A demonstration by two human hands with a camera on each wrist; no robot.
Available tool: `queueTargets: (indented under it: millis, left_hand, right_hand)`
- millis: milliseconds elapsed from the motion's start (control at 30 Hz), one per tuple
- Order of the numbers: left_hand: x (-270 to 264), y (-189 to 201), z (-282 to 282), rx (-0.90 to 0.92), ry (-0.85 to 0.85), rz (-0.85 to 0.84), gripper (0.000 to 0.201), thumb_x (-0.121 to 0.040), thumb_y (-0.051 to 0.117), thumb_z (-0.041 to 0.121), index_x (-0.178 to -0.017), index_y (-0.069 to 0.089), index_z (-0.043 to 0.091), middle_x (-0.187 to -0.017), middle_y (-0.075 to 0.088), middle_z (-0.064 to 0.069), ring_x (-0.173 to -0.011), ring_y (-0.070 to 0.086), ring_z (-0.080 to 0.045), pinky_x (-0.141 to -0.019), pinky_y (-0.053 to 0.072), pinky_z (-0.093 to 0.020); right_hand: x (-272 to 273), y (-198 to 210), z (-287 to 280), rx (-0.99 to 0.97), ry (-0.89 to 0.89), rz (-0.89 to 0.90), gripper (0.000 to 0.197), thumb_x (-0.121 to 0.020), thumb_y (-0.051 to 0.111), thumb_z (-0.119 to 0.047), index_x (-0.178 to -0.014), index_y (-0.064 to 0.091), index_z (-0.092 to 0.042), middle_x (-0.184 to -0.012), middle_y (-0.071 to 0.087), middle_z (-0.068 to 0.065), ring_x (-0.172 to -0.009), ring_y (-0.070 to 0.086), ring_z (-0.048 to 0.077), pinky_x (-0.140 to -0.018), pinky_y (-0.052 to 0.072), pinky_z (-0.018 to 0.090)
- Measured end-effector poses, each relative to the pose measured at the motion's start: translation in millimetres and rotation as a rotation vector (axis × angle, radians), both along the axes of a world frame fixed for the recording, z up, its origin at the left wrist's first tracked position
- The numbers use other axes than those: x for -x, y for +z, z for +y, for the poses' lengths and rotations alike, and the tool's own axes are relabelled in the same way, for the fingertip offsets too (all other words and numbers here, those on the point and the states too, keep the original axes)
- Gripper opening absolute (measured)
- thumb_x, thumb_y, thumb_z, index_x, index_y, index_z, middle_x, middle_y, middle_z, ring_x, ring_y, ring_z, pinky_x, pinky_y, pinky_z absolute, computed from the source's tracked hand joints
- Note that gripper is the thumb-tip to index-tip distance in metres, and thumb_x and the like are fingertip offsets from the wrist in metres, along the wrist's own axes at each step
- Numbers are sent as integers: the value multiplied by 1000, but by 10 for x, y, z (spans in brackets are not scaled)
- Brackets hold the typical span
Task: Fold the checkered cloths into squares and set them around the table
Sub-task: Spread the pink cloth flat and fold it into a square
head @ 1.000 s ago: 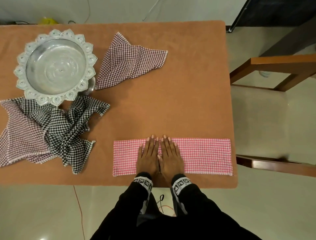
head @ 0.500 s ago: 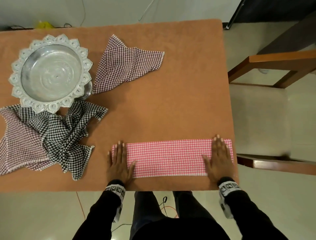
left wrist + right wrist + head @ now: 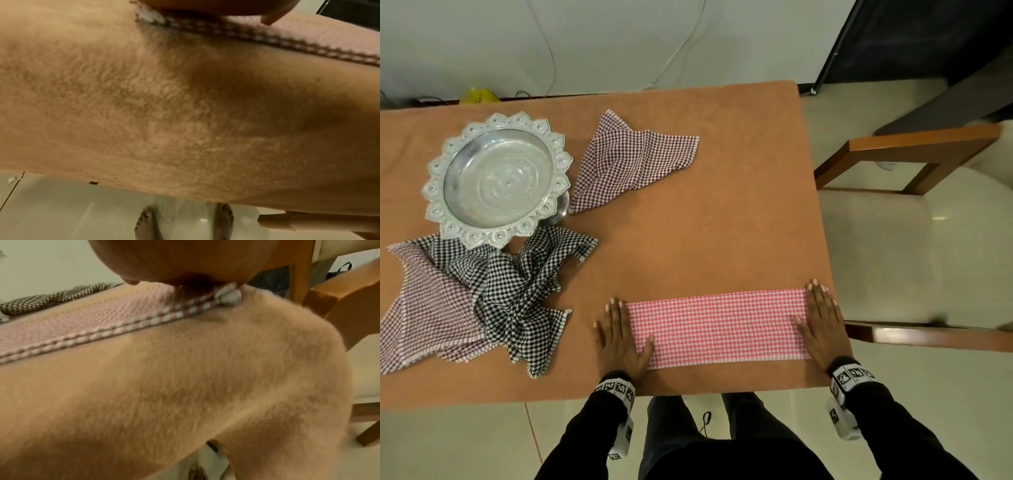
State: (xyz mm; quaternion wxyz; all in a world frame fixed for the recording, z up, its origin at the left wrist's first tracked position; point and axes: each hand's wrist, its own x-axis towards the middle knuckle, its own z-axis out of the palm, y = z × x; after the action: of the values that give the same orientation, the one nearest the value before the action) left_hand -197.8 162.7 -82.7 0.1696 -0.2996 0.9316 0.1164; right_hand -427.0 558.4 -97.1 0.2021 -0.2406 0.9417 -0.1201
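Observation:
A pink checkered cloth, folded into a long strip, lies flat near the table's front edge. My left hand presses flat on its left end, fingers straight. My right hand presses flat on its right end, close to the table's right edge. The strip's doubled hem shows in the right wrist view, and its edge in the left wrist view. A maroon checkered cloth lies loosely folded at the back. A black checkered cloth and another maroon one lie crumpled at the left.
A silver scalloped bowl stands at the back left of the brown table. A wooden chair with a cream seat stands close against the table's right side. Cables hang on the wall behind.
Both hands slid apart from the middle of the pink strip to its two ends, smoothing it. Since half a second ago they have held still there.

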Motion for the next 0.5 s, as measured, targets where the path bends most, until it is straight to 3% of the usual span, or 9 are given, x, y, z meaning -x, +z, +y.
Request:
queueTargets:
  millis: [67,167,200,300,367,433,500]
  left_hand:
    - [74,48,60,0,28,-42,103,-84,29,69,-160,0,5,-169,-2,-16,-156,2,-34,-123,-1,-60]
    - [210,132,230,4,72,-92,90,-87,32,55,-161,10,8,-168,2,-20,-155,3,-38,-120,-12,-59]
    - [260,171,311,-6,76,-99,83,-89,35,47,-160,17,10,-167,8,-20,-154,6,-39,-120,-9,-59]
    - [403,349,595,-49,36,-51,64,-83,59,23,-146,46,17,-155,39,-19,-145,31,-37,-120,23,-53]
    - [472,450,744,-63,-36,-36,56,-78,68,19,-133,60,20,-135,55,-11,-126,48,-30,-107,41,-44]
    - [505,490,802,-62,-48,-31,52,-77,73,23,-128,64,23,-122,60,-5,-112,52,-26,-94,47,-40]
    - [507,489,815,-57,-4,-46,54,-84,71,33,-136,56,28,-122,58,-3,-114,51,-25,-94,47,-40]
  right_hand:
    - [53,29,44,23,-14,-14,78,-101,13,-63,-164,1,-18,-172,-3,2,-159,-1,21,-127,11,49]
    - [158,165,2,40,-28,-3,69,-99,25,-47,-161,23,-16,-167,25,11,-152,27,32,-119,29,55]
    - [191,211,-34,62,-42,9,67,-96,28,-41,-157,32,-13,-161,34,15,-146,35,35,-116,34,57]
    - [313,308,-127,135,-176,36,53,-89,43,-24,-139,50,-7,-139,49,21,-127,46,40,-108,43,57]
    - [453,298,-138,133,-229,12,43,-85,58,-11,-128,56,-7,-128,50,19,-119,45,38,-103,45,52]
    - [593,301,-129,77,-203,-59,37,-81,65,-22,-116,58,-14,-119,52,13,-113,44,32,-95,40,39]
    - [717,304,-113,39,-184,-143,30,-77,65,-34,-103,57,-22,-107,56,3,-105,48,28,-87,37,34]
